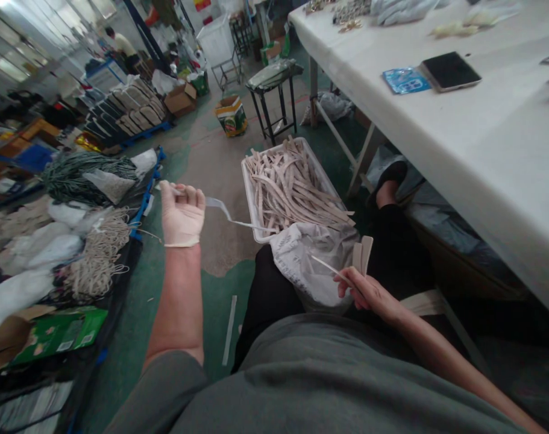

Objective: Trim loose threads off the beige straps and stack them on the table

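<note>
Curling and translucent, a strip (218, 204) is being pinched by the gloved left hand (182, 217); a straight pale piece (325, 265) is being gripped by the right hand (367, 290).

1. Here's the shirt (323, 374), plain grey-green cloth, creasing softly across the front.
2. And there's the left sleeve (172, 386), same cloth, cut short!
3. Now the left grip (182, 211), wearing a thin, pale glove (182, 226) with a narrow rolled cuff circling the wrist.
4. Over to the right grip (362, 287): bare.
5. Down below, black trousers (272, 280) and a dark, low-cut shoe (392, 173).
</note>
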Available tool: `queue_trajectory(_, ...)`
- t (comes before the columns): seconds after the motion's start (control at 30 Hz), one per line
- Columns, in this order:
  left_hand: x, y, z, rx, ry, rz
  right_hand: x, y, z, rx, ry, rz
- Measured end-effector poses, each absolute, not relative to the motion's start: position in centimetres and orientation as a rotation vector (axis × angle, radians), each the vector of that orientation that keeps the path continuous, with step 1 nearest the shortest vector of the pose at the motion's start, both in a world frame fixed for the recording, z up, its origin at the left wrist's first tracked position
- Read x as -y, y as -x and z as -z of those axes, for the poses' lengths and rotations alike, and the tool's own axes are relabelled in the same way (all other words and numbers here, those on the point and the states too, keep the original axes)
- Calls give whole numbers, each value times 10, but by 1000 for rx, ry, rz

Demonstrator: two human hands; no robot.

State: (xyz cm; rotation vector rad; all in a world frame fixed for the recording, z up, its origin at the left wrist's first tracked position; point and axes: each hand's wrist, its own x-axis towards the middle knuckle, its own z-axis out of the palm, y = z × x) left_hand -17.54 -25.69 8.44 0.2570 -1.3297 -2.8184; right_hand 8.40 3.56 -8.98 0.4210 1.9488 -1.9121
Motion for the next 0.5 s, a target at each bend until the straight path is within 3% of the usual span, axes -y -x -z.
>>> queue_trajectory(0.1,256,145,-72,1198,-520,2873,-33,-86,83,-1947,-424,1868)
queue_trajectory(0.33,199,16,68,1281,-1574,3158,-24,-90,58,-2008,-428,1724)
queue_trajectory(0.5,184,-14,86,1300,-1651,3162,-19,-96,45,-2123,-332,1592)
